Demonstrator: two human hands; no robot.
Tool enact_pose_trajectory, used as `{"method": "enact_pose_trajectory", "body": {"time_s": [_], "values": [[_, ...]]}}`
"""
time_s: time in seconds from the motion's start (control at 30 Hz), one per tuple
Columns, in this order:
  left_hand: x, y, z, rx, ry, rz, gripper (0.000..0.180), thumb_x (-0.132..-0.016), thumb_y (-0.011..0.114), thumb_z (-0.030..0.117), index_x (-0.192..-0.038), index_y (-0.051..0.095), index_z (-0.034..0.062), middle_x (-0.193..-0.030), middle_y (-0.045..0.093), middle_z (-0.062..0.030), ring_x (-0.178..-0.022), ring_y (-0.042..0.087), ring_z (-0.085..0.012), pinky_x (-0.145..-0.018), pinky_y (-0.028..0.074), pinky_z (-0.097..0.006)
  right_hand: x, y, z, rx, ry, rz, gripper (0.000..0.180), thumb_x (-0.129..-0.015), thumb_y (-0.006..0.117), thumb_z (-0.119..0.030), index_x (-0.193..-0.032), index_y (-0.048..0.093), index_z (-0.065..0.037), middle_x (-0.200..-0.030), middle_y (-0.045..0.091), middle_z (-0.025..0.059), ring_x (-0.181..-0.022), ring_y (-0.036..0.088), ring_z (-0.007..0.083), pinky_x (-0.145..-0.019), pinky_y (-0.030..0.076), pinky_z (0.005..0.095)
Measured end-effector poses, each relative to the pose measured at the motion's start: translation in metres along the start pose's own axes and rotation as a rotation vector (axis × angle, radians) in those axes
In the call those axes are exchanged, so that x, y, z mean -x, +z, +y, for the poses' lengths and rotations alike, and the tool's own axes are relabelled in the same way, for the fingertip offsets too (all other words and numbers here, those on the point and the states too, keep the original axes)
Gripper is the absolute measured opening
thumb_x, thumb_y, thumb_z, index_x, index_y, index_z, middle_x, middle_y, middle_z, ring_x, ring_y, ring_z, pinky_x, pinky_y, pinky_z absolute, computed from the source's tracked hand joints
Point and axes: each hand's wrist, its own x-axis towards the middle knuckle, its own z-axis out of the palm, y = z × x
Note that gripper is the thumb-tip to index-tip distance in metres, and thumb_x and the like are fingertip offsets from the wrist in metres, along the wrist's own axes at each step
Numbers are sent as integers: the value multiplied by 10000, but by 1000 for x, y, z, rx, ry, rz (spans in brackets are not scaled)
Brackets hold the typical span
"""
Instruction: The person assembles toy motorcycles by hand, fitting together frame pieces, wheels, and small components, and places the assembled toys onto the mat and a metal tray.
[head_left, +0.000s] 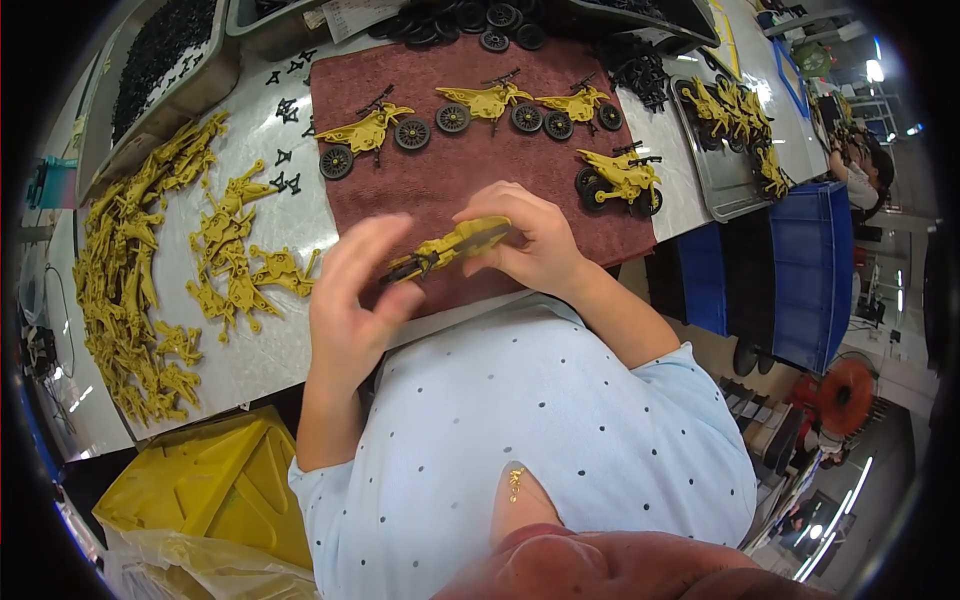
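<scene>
My right hand [535,240] grips the rear of a yellow toy motorcycle [470,238], held tilted over the front part of the cloth. A black part [410,266] sits at its left end. Around that end, my left hand [350,300] has its thumb and fingers apart, slightly blurred; whether it touches the part is unclear. Beyond my hands, several toy motorcycles with black wheels and handlebars stand on the reddish-brown cloth [440,165]: one at left [365,130], one in the middle [485,103], one farther right [582,106], and one near the right edge [620,178].
Left lie a long heap of yellow parts [120,290] and a smaller pile [228,250]. Small black pieces [287,108] lie nearby, below a bin [215,75]. Black wheels [470,18] are at the back. At right, a metal tray [738,190] holds toy motorcycles, near blue crates [800,270].
</scene>
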Motion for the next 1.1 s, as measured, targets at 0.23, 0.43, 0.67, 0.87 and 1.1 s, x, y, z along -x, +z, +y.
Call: {"method": "enact_pose_trajectory", "body": {"time_s": [0.23,0.43,0.67,0.87,1.1], "values": [[8,23,11,-66,51,97,392,-646,819,195,-989,679,67,-922,669,-58,-946,619,-232,-881,361,-359,12,14,-3,-121,38,15,394,-707,809,-84,-1058,640,-27,-994,638,96,-924,615,226,-793,495,330],[8,32,16,-142,66,158,253,-659,770,66,-884,657,47,-810,633,-46,-819,609,-219,-814,337,-357,14,21,-9,-231,3,67,397,-727,806,-141,-1065,612,-71,-1011,648,51,-948,607,225,-851,435,333],[9,32,20,-117,106,170,220,-655,725,3,-848,628,40,-816,631,-58,-803,606,-220,-756,308,-357,14,21,-17,-170,-47,85,365,-724,792,-117,-1040,616,-70,-955,634,64,-901,595,234,-833,429,342],[-2,27,14,-81,132,67,254,-655,718,-11,-894,645,33,-831,638,-58,-842,624,-218,-797,352,-361,13,12,-13,-172,-27,94,362,-708,797,-70,-1026,625,-60,-958,641,63,-905,604,226,-802,460,330],[-1,33,8,-220,305,40,293,-669,718,-9,-956,670,25,-930,673,-46,-841,636,-206,-799,367,-374,21,3,1,-302,32,78,418,-632,832,-16,-1002,638,-40,-996,649,74,-936,612,225,-788,499,338]]}}
